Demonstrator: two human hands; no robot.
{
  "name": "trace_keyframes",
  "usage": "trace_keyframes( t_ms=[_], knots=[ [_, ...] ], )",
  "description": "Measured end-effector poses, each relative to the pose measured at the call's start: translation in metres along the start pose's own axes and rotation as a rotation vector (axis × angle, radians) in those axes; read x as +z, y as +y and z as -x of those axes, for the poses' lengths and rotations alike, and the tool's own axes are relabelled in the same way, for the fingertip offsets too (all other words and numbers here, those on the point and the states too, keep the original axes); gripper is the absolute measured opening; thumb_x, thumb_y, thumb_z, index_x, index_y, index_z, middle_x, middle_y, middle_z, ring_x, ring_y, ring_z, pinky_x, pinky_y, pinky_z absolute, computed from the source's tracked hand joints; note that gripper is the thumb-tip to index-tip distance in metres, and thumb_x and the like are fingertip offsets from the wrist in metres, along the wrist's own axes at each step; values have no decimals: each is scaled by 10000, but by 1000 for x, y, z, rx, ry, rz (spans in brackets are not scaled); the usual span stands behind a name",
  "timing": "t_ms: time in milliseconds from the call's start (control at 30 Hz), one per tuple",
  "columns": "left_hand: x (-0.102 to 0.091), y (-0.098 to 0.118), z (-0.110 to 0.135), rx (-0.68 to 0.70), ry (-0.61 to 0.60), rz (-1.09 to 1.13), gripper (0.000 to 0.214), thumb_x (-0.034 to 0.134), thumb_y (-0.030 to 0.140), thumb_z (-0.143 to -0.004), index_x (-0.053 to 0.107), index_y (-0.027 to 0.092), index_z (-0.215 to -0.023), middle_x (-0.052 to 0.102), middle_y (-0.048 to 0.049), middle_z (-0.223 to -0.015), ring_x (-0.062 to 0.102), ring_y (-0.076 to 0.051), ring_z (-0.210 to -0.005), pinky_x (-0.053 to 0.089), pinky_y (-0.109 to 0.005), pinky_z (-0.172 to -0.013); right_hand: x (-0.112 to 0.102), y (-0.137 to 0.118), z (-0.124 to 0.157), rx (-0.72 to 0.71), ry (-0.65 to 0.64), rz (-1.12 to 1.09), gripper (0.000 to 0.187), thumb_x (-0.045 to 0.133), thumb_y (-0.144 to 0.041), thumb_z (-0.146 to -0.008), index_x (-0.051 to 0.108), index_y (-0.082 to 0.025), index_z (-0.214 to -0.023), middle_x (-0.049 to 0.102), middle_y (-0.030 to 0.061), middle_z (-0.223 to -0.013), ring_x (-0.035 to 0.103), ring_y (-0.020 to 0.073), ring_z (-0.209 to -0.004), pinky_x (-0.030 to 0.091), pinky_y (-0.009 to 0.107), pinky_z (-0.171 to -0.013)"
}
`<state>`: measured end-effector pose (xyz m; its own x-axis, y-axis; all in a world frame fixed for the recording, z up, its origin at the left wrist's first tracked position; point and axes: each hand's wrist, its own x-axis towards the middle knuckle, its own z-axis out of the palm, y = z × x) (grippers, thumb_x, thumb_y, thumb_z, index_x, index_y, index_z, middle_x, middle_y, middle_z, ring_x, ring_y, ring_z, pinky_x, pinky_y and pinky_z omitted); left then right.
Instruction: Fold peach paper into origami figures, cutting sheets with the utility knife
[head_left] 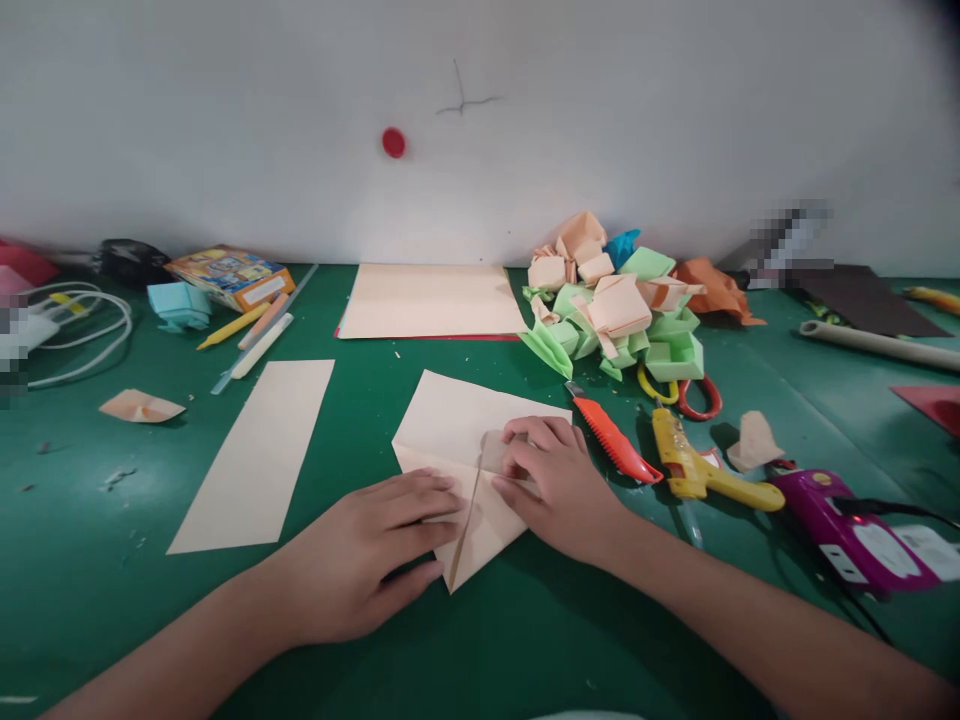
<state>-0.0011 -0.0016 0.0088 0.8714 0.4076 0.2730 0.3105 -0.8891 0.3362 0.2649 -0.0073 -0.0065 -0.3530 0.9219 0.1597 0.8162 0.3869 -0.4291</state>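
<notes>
A cream sheet of paper (457, 415) lies in front of me, its near flaps folded inward to a point towards me, with a seam running up the middle. Flat on the left flap rests my left hand (390, 545), open, fingers stretched out and pressing near the seam. My right hand (559, 485) lies over the right flap with its fingers bent but apart, touching the paper; part of the fold is hidden beneath it. Left of the folded sheet lies a cut paper strip (259, 455). An orange utility knife (615, 440) sits just beyond my right hand.
A pile of folded green and peach paper pieces (619, 305) stands by the wall. A paper stack (431, 300) lies at the back. On the right are a yellow glue gun (686, 460), scissors (699, 398) and a purple power adapter (855, 530). Markers (262, 345) lie left.
</notes>
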Motion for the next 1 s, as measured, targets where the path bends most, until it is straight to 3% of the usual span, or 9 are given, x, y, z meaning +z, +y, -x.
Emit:
trace_keyframes(
  t_ms=[367,733,1000],
  knots=[
    [1,0,3,9,-31,32,334,578,186,-925,663,193,-1248,659,-96,-1368,576,-267,-1330,425,-493,-1192,1,0,-2,-10,24,13,215,633,-352,-939,550,-219,-791,628,50,-1189,508,274,-1080,399,485,-939],
    [-10,2,3,88,-189,85,419,591,235,-906,642,288,-1318,621,-24,-1438,502,-261,-1409,236,-534,-1271,1,0,-1,-18,23,25,200,637,-346,-932,553,-220,-802,623,55,-1200,502,277,-1085,402,492,-938],
    [-15,0,1,100,-222,88,444,638,289,-900,636,319,-1343,601,0,-1460,489,-269,-1420,247,-512,-1272,1,1,-3,-19,21,24,196,636,-339,-930,555,-219,-798,626,60,-1198,502,279,-1078,404,500,-935]
  ],
)
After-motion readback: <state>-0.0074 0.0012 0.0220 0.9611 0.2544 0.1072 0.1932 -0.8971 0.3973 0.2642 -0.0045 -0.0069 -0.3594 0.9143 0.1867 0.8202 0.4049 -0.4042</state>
